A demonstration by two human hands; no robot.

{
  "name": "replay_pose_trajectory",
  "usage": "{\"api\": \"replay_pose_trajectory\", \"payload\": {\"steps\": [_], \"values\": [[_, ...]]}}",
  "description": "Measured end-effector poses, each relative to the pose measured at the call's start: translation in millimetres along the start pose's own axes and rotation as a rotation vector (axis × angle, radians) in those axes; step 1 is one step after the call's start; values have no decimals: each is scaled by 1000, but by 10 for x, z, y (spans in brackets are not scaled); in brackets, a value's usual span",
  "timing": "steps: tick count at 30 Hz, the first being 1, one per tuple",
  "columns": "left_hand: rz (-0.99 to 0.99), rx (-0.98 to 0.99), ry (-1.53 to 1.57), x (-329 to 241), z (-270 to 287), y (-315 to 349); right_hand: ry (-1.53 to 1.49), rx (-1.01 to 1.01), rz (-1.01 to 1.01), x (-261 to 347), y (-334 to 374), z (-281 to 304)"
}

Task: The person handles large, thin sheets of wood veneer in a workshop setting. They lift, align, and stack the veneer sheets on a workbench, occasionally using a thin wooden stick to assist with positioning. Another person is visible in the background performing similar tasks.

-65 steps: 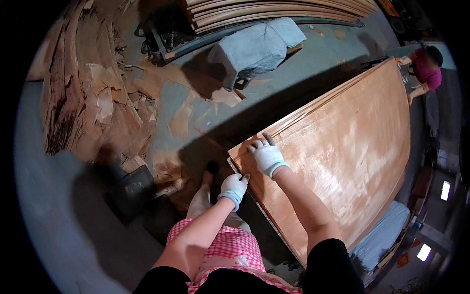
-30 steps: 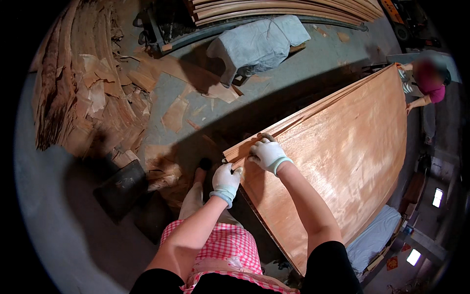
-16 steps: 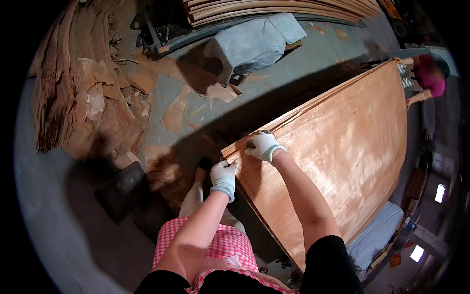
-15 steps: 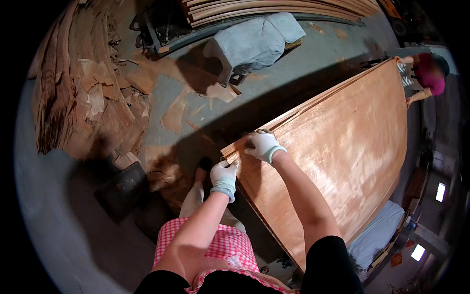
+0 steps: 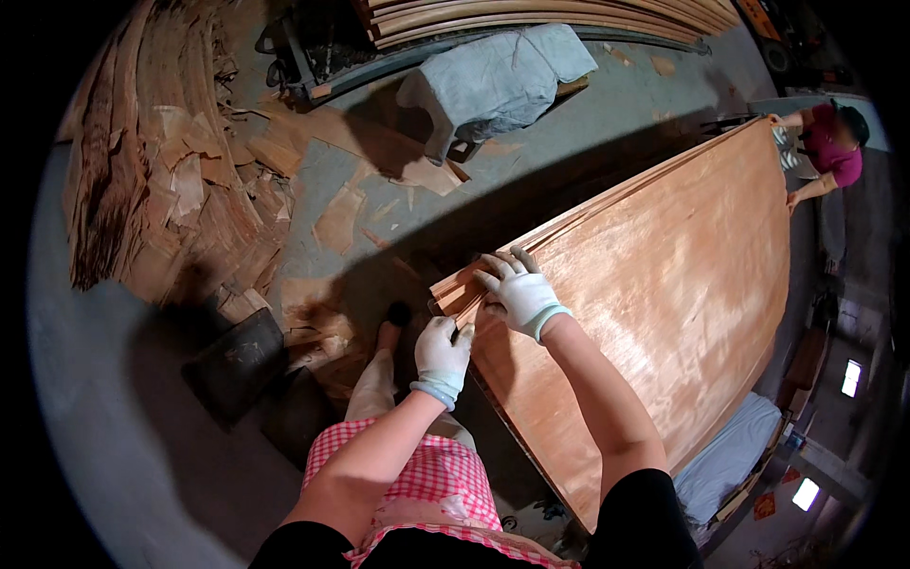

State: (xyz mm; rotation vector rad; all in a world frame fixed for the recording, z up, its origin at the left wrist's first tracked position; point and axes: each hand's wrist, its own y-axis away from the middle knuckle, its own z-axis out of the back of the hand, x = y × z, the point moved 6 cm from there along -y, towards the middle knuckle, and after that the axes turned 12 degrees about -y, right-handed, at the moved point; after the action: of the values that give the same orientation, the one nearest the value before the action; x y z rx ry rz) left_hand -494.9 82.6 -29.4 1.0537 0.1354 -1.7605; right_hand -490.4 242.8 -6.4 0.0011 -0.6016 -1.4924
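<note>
A large reddish-brown veneer sheet [image 5: 664,294] lies on top of a stack of thin sheets that runs from its near corner, in front of me, to the upper right. My right hand [image 5: 519,291], in a white glove, rests flat on that corner with its fingers spread over the edge. My left hand [image 5: 443,349], also gloved, pinches the stack's near edge just below the corner. At the far end of the sheet a co-worker [image 5: 829,152] in a magenta top holds the other end.
Torn veneer scraps [image 5: 180,209] are heaped on the concrete floor at the left. A grey cloth-covered block [image 5: 493,85] stands behind, with stacked boards [image 5: 531,14] along the top. A dark slab [image 5: 232,360] lies near my feet. A pale padded bench [image 5: 730,460] is at the lower right.
Both hands have slid a little up along the near corner of the sheet. The right hand has flattened onto the top sheet, and the view has shifted slightly.
</note>
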Motion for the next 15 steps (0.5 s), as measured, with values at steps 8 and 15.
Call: {"api": "replay_pose_trajectory", "payload": {"steps": [8,15], "values": [[54,-134,-1,168,94,-51,-7,211,-106,45,-202,69],[-117,-48,-163,144,107,7,-77,-27,30,32,34,148]]}}
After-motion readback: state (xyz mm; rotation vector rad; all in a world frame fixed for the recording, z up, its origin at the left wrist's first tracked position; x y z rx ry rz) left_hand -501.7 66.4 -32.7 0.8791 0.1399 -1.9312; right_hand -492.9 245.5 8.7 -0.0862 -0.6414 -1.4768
